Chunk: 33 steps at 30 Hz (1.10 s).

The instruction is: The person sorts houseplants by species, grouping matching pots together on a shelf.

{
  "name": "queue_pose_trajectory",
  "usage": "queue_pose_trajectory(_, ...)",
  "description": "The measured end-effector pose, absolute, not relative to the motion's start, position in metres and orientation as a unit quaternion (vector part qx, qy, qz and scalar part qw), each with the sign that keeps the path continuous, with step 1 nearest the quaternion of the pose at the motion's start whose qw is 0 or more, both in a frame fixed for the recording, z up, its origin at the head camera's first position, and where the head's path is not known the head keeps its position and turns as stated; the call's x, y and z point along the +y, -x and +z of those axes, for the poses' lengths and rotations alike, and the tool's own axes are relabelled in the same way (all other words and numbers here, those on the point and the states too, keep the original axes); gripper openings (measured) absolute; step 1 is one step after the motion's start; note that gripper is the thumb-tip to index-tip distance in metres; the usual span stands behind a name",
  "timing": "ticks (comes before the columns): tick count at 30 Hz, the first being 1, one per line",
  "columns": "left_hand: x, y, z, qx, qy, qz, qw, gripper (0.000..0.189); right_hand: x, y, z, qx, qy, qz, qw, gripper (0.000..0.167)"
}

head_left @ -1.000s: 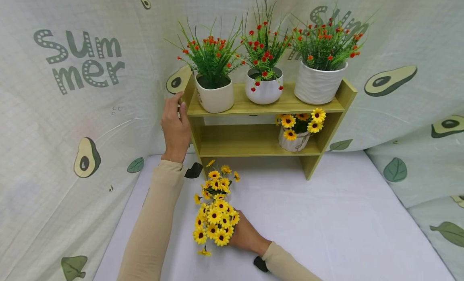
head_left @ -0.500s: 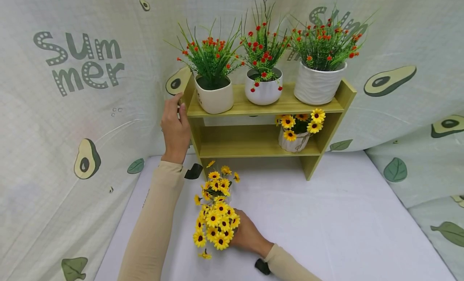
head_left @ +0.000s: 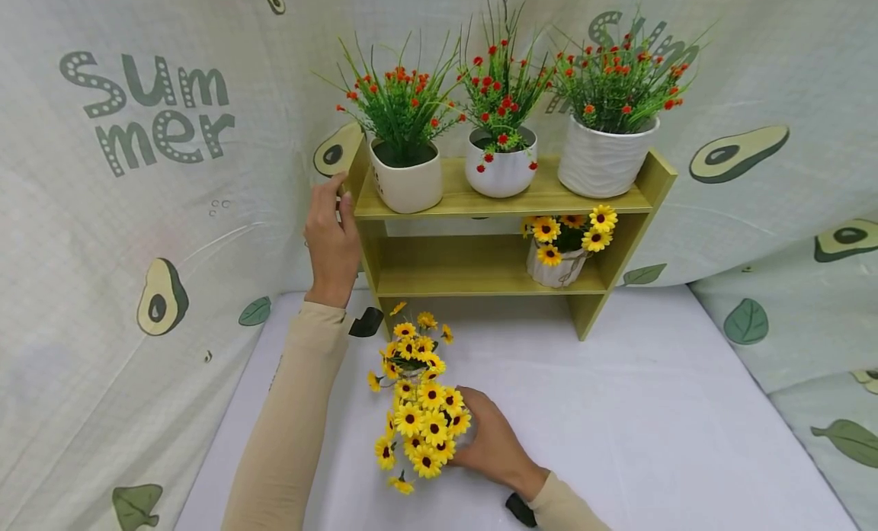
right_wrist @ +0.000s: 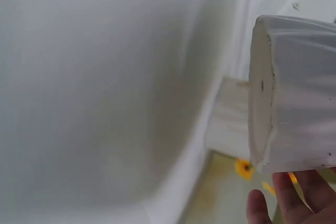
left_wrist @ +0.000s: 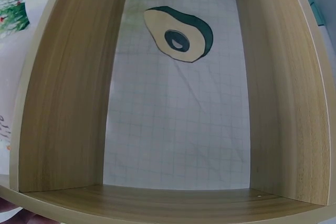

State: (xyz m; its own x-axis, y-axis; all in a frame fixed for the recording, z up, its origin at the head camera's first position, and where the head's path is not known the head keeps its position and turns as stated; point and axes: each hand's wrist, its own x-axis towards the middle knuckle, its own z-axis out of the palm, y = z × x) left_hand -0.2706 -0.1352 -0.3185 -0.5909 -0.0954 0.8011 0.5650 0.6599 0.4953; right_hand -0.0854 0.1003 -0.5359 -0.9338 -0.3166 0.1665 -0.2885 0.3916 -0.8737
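Note:
My right hand (head_left: 495, 443) grips a white pot (right_wrist: 304, 98) of yellow sunflowers (head_left: 428, 424), held tilted above the white tabletop. Its flat base shows in the right wrist view, with the fingers (right_wrist: 299, 195) along its side. Just behind it are more sunflowers (head_left: 411, 344), partly overlapped by the held bunch. My left hand (head_left: 331, 245) touches the outer side of the two-tier wooden shelf (head_left: 453, 276) near its upper left corner. In the left wrist view the shelf boards fill the frame, and only dark bits of that hand show at the lower left.
On the upper tier stand three white pots with red flowers: left (head_left: 408, 184), middle (head_left: 501, 173) and right (head_left: 607, 161). A small sunflower pot (head_left: 554, 268) sits at the right of the lower tier. Printed cloth (head_left: 206, 211) hangs behind the table (head_left: 652, 424).
My right hand has shifted to the right with the sunflower pot, whose side now shows in the head view. The left hand stays at the shelf.

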Motion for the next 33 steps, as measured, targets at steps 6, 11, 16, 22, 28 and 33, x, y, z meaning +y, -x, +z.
queue_pose_trajectory(6, -0.135, 0.271, -0.319, -0.804, 0.148, -0.385, 0.428, 0.038, 0.117, 0.083, -0.521, 0.849, 0.169, -0.497, -0.063, 0.093)
queue_pose_trajectory(11, -0.135, 0.271, -0.318, -0.802, 0.150, -0.384, 0.431, 0.037, 0.130, 0.087, -0.509, 0.858, 0.192, -0.457, -0.134, 0.095)
queue_pose_trajectory(16, -0.135, 0.272, -0.317, -0.802, 0.148, -0.386, 0.432, 0.036, 0.142, 0.097, -0.498, 0.856, 0.208, -0.438, -0.179, 0.093)
queue_pose_trajectory(22, -0.135, 0.271, -0.318, -0.802, 0.146, -0.385, 0.432, 0.036, 0.152, 0.111, -0.488, 0.853, 0.221, -0.422, -0.211, 0.088)
queue_pose_trajectory(28, -0.135, 0.272, -0.318, -0.803, 0.145, -0.386, 0.430, 0.037, 0.158, 0.127, -0.476, 0.849, 0.227, -0.410, -0.243, 0.089)
queue_pose_trajectory(33, -0.134, 0.272, -0.318, -0.806, 0.141, -0.382, 0.430, 0.037, 0.157, 0.143, -0.464, 0.844, 0.217, -0.412, -0.267, 0.089)
